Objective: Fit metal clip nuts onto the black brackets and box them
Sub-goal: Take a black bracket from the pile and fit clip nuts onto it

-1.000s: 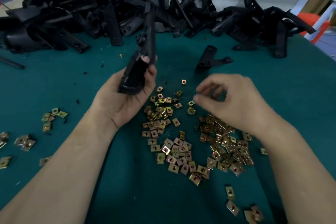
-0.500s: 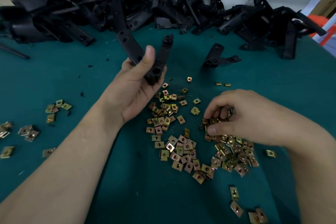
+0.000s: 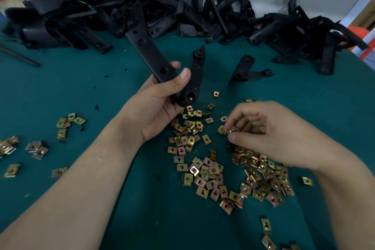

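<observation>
My left hand (image 3: 160, 105) grips a black V-shaped bracket (image 3: 150, 55) at its bend, thumb across the long arm, holding it above the green table. Its shorter arm points up to the right of my thumb. My right hand (image 3: 269, 134) hovers over a scattered pile of brass-coloured clip nuts (image 3: 211, 172), with thumb and fingertips pinching at a clip nut (image 3: 230, 131) at the pile's upper edge. Whether that nut is lifted off the table is unclear.
A large heap of black brackets (image 3: 182, 12) runs along the table's far edge. One loose bracket (image 3: 245, 69) lies just beyond my hands. Small groups of clip nuts (image 3: 69, 123) lie on the left. The green mat (image 3: 60, 79) covers the table.
My left hand has turned the bracket so its long arm points up-left. My right hand came down onto the nut pile, then its fingers drew together at a nut.
</observation>
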A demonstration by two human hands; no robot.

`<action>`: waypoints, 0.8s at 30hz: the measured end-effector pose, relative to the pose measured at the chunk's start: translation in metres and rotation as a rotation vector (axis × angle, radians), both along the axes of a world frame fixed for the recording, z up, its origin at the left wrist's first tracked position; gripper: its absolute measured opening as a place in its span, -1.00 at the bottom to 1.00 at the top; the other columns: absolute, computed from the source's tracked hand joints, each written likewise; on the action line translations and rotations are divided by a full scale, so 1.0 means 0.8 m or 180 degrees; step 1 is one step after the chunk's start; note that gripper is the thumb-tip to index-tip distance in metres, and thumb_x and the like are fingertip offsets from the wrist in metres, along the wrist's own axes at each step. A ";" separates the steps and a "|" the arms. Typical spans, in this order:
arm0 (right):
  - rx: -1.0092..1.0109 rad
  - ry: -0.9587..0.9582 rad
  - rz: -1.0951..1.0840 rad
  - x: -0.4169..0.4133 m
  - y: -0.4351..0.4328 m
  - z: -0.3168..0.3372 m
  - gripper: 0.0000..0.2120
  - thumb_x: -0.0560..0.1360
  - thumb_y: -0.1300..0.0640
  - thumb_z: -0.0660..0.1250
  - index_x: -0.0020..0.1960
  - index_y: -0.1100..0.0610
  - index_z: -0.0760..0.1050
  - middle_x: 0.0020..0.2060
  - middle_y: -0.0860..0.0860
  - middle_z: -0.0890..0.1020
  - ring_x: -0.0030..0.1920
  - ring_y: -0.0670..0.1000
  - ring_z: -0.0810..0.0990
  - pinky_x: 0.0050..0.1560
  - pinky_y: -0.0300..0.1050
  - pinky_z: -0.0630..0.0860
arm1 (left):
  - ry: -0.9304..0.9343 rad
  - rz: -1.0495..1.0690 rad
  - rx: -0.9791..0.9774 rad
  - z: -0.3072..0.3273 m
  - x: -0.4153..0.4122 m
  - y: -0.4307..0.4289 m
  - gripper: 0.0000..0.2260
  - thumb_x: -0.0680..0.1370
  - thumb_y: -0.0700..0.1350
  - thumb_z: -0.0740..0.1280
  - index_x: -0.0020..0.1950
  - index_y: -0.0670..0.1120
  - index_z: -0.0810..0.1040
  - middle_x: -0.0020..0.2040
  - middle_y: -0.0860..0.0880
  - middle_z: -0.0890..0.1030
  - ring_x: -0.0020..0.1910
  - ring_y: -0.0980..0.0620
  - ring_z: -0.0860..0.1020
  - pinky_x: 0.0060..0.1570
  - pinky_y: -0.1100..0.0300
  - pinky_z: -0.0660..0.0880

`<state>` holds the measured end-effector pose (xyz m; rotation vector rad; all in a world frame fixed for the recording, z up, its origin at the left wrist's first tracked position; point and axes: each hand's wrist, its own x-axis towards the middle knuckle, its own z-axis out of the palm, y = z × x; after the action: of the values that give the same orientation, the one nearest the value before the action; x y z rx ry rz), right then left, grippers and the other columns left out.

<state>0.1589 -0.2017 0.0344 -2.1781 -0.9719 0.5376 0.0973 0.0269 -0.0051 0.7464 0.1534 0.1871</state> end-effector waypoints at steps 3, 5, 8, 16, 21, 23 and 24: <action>0.0629 0.0132 -0.0330 0.000 0.006 -0.002 -0.88 0.39 0.07 0.52 -0.07 -0.02 0.69 -0.18 -0.05 0.73 -0.14 -0.09 0.71 -0.01 -0.21 0.63 | -0.0030 -0.0061 0.0077 -0.002 0.000 -0.001 -0.72 0.40 -0.22 0.46 0.06 -0.01 0.54 -0.01 -0.02 0.73 -0.03 0.05 0.71 -0.19 0.22 0.62; 0.1070 0.0383 -0.0529 -0.002 0.012 -0.005 -0.86 0.35 0.09 0.50 -0.09 0.01 0.72 -0.18 -0.01 0.75 -0.14 -0.07 0.72 -0.04 -0.27 0.62 | -0.0073 -0.0145 0.0097 -0.002 0.000 -0.002 -0.74 0.40 -0.24 0.45 0.02 -0.01 0.54 -0.01 -0.02 0.73 -0.01 0.05 0.71 -0.17 0.20 0.62; 0.1622 0.0909 -0.0760 -0.008 0.024 -0.009 -0.83 0.31 0.14 0.50 -0.09 0.05 0.73 -0.15 0.06 0.75 -0.09 -0.02 0.73 -0.03 -0.27 0.61 | -0.0152 -0.0317 0.0169 -0.004 -0.001 -0.003 -0.77 0.42 -0.25 0.43 0.00 -0.01 0.52 0.02 -0.03 0.72 0.05 0.02 0.70 -0.08 0.16 0.64; 0.2197 0.1749 -0.1049 -0.027 0.047 -0.011 -0.70 0.31 0.24 0.48 0.05 0.13 0.65 -0.06 0.09 0.75 -0.06 -0.02 0.71 -0.02 -0.23 0.62 | -0.0277 -0.0579 0.0356 -0.007 -0.001 -0.004 -0.78 0.47 -0.22 0.43 0.02 0.01 0.48 0.12 -0.06 0.71 0.07 -0.04 0.69 -0.08 0.14 0.64; 0.2319 0.2156 -0.1097 -0.030 0.050 -0.009 -0.64 0.29 0.23 0.51 0.08 0.14 0.63 -0.10 0.08 0.75 -0.09 -0.03 0.72 -0.06 -0.26 0.61 | -0.0308 -0.0606 0.0359 -0.007 -0.001 -0.004 -0.78 0.48 -0.23 0.42 0.03 0.00 0.48 0.11 -0.05 0.71 0.07 -0.02 0.69 -0.09 0.15 0.64; 0.2269 0.2181 -0.1097 -0.031 0.050 -0.009 -0.63 0.29 0.22 0.51 0.10 0.14 0.62 -0.07 0.09 0.75 -0.07 -0.03 0.73 -0.05 -0.26 0.61 | -0.0339 -0.0629 0.0353 -0.007 -0.001 -0.004 -0.77 0.47 -0.23 0.43 0.03 0.00 0.48 0.09 -0.04 0.71 0.08 -0.03 0.69 -0.06 0.14 0.65; 0.2225 0.2176 -0.1110 -0.031 0.050 -0.009 -0.62 0.29 0.21 0.51 0.10 0.13 0.62 -0.07 0.10 0.75 -0.07 -0.02 0.73 -0.05 -0.26 0.61 | -0.0355 -0.0644 0.0357 -0.007 -0.001 -0.004 -0.77 0.46 -0.22 0.43 0.04 0.00 0.48 0.09 -0.04 0.71 0.09 -0.04 0.68 -0.04 0.11 0.65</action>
<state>0.1338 -0.1615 0.0268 -1.3372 -0.3134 0.5970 0.0963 0.0234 -0.0107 0.8556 -0.0393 0.0445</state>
